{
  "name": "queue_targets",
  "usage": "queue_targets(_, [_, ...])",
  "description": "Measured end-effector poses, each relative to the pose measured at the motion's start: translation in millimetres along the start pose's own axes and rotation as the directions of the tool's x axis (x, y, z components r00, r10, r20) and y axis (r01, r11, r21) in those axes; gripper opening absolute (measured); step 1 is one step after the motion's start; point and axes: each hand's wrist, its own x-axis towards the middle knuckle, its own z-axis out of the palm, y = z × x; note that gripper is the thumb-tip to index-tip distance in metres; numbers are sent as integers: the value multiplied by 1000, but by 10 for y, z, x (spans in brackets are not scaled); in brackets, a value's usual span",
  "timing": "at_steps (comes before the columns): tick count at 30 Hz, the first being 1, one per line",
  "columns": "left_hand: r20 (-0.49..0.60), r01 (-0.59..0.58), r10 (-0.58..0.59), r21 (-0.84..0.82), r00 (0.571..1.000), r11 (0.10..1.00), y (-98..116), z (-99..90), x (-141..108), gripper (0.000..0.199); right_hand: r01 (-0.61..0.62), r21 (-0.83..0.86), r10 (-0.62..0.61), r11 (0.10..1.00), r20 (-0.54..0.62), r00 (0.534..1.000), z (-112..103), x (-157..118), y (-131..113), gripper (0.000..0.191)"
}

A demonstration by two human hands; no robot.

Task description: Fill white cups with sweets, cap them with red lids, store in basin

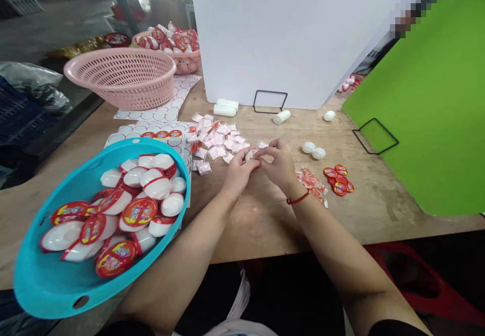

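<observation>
pinching a small white plastic capsule (pixel 250 155), partly hidden, between our curled fingertips (pixel 257 161), our left hand (pixel 238 175) and right hand (pixel 278 166) almost meet above the pale wooden table (pixel 261 227). it should feel light, smooth and slippery, best held by its rounded sides. loose pink foil sachets (pixel 217 141) lie just beyond.

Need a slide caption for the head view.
Left hand and right hand pinch a white capsule over a wooden table beside pink sachets.

Small white plastic capsule (pixel 250 155), hand-held
</observation>
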Motion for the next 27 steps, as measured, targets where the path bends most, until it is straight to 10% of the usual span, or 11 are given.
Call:
queue_targets(8, [-24,67,-69,-74,997,995,-107,42,-19,29,-219,-70,230,973,222,948,-725,-139,277,28])
queue_targets(14, [-91,-18,26,89,996,996,-151,61,-15,15,6,-552,338,834,519,785,-960,-358,539,15])
queue_targets(17, [1,-32,32,159,999,987,-167,54,-19,12,0,-434,242,901,501,831,-874,-376,470,11])
queue_targets(22, [73,-37,16,294,997,955,-157,62,-54,19,-80,254,29,964,197,980,-602,-342,176,22])
queue_targets(27, [194,136,-149,77,970,988,-110,86,-93,31,130,16,-130,991,5,991,-348,-354,85,9])
